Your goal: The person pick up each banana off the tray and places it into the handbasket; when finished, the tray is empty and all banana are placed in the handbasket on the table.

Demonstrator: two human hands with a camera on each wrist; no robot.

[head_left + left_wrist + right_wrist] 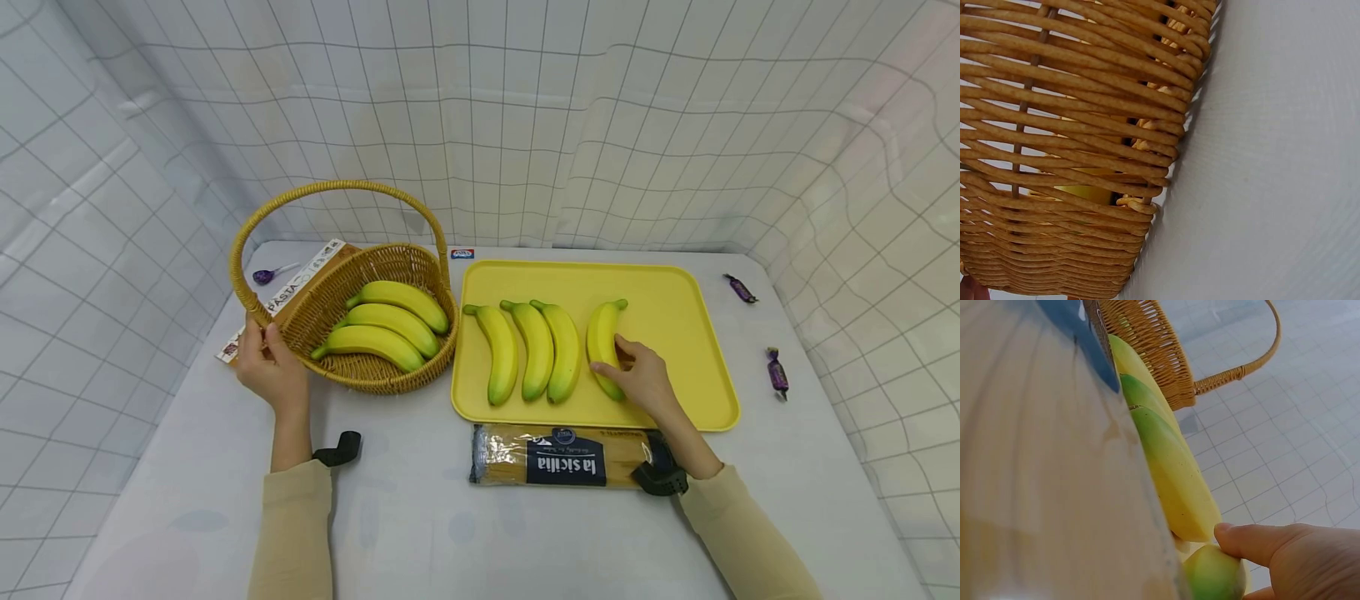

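My left hand (272, 367) grips the wicker basket (375, 385) at its left rim, by the foot of the tall handle. Three yellow bananas (393, 321) with green tips lie side by side in it. The left wrist view is filled by the basket's woven side (1072, 150). On the yellow tray (678, 333), my right hand (645, 379) pinches the rightmost banana (602, 337), thumb on its left side and fingers on its right. Three more bananas (564, 354) lie to its left. In the right wrist view the thumb presses a banana (1213, 575) beside its neighbours.
A spaghetti pack (566, 457) lies along the tray's front edge, under the right wrist. Behind the basket's left side is a pasta box (311, 275), with a purple lollipop (264, 276) beyond. Two purple wrapped candies (777, 372) lie right of the tray. A small packet (462, 253) sits behind.
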